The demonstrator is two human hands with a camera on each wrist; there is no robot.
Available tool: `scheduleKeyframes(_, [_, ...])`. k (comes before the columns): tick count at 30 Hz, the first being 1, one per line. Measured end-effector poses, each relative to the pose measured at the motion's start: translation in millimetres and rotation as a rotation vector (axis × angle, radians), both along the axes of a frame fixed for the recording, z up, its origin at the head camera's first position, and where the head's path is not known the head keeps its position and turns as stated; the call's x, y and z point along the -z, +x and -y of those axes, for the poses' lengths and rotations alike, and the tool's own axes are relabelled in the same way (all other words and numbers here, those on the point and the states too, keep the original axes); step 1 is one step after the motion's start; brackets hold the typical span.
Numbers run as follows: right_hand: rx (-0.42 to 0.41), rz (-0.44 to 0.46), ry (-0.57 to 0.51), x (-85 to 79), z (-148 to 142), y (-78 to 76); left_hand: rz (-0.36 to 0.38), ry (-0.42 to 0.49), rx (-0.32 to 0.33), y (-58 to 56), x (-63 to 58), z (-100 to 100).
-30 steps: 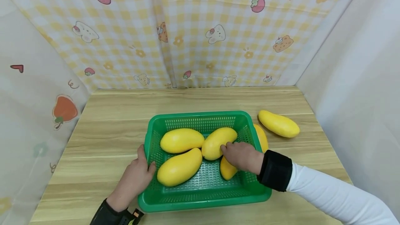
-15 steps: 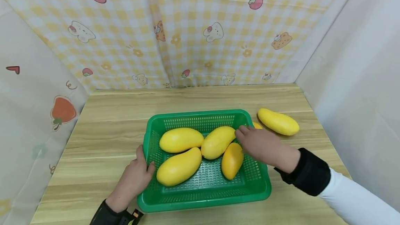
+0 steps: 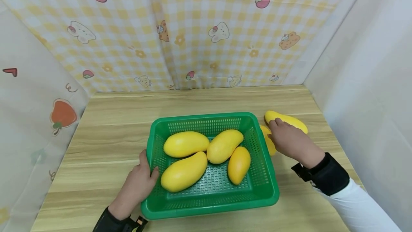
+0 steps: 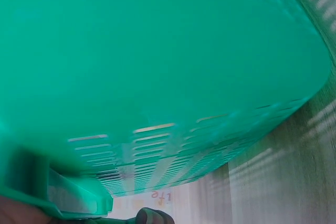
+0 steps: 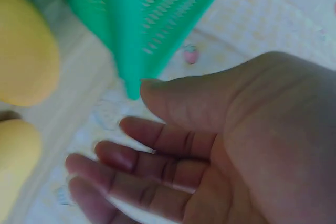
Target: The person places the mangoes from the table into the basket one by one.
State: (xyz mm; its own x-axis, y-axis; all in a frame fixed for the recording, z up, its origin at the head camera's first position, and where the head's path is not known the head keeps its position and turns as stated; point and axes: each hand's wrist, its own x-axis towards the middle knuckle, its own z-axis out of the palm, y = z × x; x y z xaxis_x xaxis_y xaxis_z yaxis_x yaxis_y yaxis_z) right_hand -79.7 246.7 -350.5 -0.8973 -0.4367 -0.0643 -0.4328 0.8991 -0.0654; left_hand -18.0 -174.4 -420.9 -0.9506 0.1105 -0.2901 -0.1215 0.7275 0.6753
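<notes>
My left hand [image 3: 138, 182] grips the left rim of a green plastic basket [image 3: 209, 208], thumb over the edge; the left wrist view is mostly filled by the basket's wall [image 4: 157, 51]. Inside lie three larger yellow mangoes, at back left [image 3: 186, 144], front left [image 3: 184, 172] and centre right [image 3: 224, 146], plus a smaller orange-yellow mango [image 3: 239, 165]. Beyond the right rim, my right hand [image 3: 291, 140] hovers over two mangoes on the table: one against the basket [image 3: 269, 142], partly hidden, and one farther back [image 3: 294, 121]. In the right wrist view its loosely bent fingers [image 5: 152, 192] hold nothing.
The wooden table [image 3: 116, 124] is bounded by a checked yellow curtain [image 3: 199, 56] behind, with white curtains on the left [image 3: 29, 124] and right [image 3: 370, 81]. Black bands wrap both wrists.
My right hand has left the smaller mango in the basket and moved right, across the rim, to above the mangoes on the table. My left hand stays at the left rim.
</notes>
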Motion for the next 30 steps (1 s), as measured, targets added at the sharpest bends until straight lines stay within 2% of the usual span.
scheduleKeyframes(6, [0.157, 0.149, -0.029, 25.8, -7.7, -10.5, 0.005, 0.003, -0.001, -0.5, -0.2, -0.2])
scheduleKeyframes(10, [0.209, 0.213, -0.037, 39.8, -9.5, -17.5, 0.006, 0.011, -0.005, -0.4, -0.8, -0.4])
scheduleKeyframes(16, [0.229, 0.216, -0.04, 52.0, -7.5, -21.0, 0.011, 0.006, -0.006, 0.0, -1.7, -0.5])
scheduleKeyframes(24, [0.193, 0.282, -0.01, 66.1, -2.8, -25.2, 0.018, 0.011, -0.01, 0.9, 0.2, 0.2])
scheduleKeyframes(30, [0.152, 0.294, -0.079, 72.8, -7.1, -27.7, 0.005, 0.005, -0.002, 0.1, 1.3, -0.7])
